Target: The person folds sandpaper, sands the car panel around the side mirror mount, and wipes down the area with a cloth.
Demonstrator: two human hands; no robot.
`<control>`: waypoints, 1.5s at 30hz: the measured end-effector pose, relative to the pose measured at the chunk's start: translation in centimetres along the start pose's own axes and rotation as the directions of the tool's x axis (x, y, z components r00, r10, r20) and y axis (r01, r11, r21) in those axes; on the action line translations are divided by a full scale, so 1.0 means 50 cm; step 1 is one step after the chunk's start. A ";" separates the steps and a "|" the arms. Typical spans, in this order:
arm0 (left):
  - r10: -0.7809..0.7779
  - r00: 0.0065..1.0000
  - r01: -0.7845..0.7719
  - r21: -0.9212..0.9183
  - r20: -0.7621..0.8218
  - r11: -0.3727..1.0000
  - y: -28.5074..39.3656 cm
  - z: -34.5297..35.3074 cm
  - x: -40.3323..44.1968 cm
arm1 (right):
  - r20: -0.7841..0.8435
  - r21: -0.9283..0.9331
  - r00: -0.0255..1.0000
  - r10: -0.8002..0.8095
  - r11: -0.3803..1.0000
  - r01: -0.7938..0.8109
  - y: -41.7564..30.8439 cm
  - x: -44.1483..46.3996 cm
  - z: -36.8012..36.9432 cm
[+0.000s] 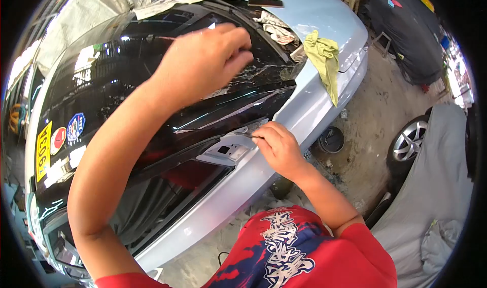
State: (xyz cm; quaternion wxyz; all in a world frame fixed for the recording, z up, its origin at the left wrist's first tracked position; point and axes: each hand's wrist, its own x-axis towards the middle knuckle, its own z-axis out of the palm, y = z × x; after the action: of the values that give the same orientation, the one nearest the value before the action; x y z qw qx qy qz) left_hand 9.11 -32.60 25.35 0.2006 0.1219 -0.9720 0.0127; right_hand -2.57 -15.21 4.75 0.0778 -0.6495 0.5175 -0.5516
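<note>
My left hand (210, 57) is raised over the dark windshield (127, 59) of a silver-blue car, its fingers curled in towards the thumb. Whatever lies between those fingers, if anything, does not show. Lower down, my right hand (279, 148) pinches the end of a thin dark strip (247, 134) beside the windshield's lower corner. Just left of that hand is a bare silver bracket (223, 150) with openings, at the front corner of the side window (177, 191).
A yellow-green cloth (323, 59) drapes over the fender, and a phone-like dark slab (265, 3) lies on the hood (304, 11). A black bucket (332, 140) stands on the floor. Covered vehicles, one under a grey cover (436, 186), are to the right.
</note>
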 end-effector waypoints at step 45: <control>0.029 0.999 -0.018 0.331 -0.031 0.944 -0.075 0.043 0.024 | 0.176 0.020 0.899 -0.402 0.914 0.405 0.039 0.062 0.025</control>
State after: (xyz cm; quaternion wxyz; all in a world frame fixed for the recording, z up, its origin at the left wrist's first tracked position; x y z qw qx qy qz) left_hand 8.10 -36.66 23.77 0.1943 0.1419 -0.9538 0.1799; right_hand -3.17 -19.06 4.94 0.0018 -0.7894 0.3675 -0.4918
